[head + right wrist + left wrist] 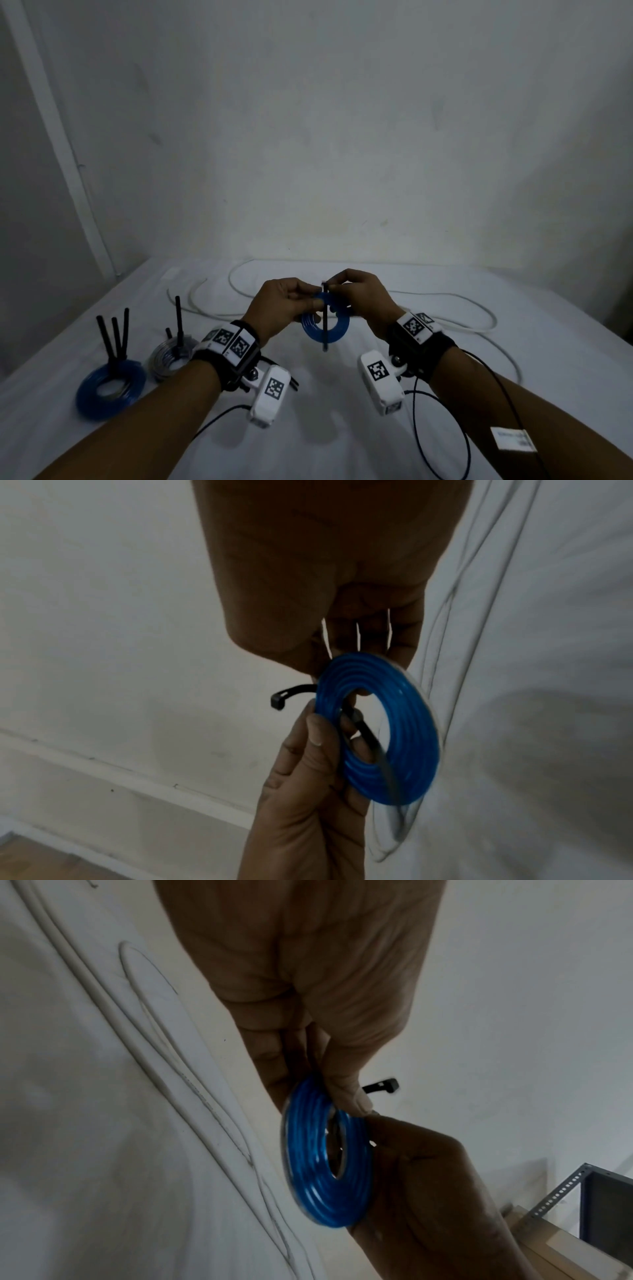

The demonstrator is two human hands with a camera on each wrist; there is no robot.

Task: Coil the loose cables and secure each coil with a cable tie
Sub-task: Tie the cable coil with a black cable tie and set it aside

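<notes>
A small blue cable coil [325, 327] is held up over the table between both hands. A black cable tie [324, 337] runs up and down across it, its tail hanging below the coil. My left hand [306, 301] pinches the coil's left rim, thumb on the blue coil [318, 1177]. My right hand [334, 286] pinches the tie's upper end at the top of the coil. In the right wrist view the cable tie's strap [368, 735] passes through the hole of the blue coil [394, 737]. The tie's head [279, 700] sticks out free to the side.
On the white table [308, 428], front left, lies a larger blue coil [109, 390] with three black ties standing up from it. Beside it is a grey coil [171, 358] with an upright tie. A loose white cable [455, 308] sprawls across the back and right.
</notes>
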